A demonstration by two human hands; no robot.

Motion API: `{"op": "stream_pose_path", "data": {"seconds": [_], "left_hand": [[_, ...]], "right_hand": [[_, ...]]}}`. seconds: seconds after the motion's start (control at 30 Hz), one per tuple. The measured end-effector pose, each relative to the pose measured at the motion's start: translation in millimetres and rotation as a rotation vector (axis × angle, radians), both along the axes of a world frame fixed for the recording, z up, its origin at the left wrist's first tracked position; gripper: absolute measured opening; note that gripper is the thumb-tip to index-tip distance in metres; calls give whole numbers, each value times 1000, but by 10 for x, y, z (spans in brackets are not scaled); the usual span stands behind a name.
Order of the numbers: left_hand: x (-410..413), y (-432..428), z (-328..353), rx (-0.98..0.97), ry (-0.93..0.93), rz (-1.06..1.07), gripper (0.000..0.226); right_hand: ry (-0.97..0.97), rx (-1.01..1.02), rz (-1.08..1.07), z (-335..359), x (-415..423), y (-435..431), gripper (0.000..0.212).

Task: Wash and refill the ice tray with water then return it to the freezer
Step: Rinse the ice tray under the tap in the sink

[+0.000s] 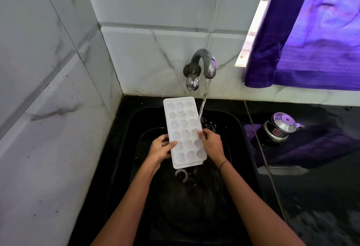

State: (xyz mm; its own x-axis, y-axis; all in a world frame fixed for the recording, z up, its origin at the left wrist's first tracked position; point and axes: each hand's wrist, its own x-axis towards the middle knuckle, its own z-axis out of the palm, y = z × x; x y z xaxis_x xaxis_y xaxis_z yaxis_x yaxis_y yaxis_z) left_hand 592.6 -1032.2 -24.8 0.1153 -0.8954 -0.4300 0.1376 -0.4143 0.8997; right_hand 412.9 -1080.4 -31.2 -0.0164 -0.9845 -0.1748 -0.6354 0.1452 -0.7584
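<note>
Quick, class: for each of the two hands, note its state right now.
Left hand: closed, holding the ice tray by its left edge.
Right hand: closed, holding the same tray by its right edge.

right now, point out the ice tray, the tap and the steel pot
ice tray (184,126): head view, a middle cell
tap (203,53): head view, top of the spout's curve
steel pot (283,122): head view, its lid

ice tray (183,128) over sink (236,121), below tap (204,64)
</note>
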Motion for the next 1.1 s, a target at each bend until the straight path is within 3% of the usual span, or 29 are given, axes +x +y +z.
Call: {"op": "stream_pose_path", "data": {"seconds": [0.17,0.33,0.47,0.7,1.0,1.1], "left_hand": [[-1,22,-67,5,0,39,35],[-55,53,-73,26,-6,52,32],[-75,42,-59,39,-3,50,31],[-103,26,11,37,2,15,28],[-147,-136,117,49,-7,-48,33],[-204,-205,150,48,-15,-68,36]], "right_hand": [[71,80,36,54,22,69,29],[456,-234,215,134,13,136,39],[641,-297,262,137,-23,69,34],[773,-350,298,232,-21,49,34],[746,-388,261,307,-104,2,35],[705,-429,341,326,-127,-8,41]]}}
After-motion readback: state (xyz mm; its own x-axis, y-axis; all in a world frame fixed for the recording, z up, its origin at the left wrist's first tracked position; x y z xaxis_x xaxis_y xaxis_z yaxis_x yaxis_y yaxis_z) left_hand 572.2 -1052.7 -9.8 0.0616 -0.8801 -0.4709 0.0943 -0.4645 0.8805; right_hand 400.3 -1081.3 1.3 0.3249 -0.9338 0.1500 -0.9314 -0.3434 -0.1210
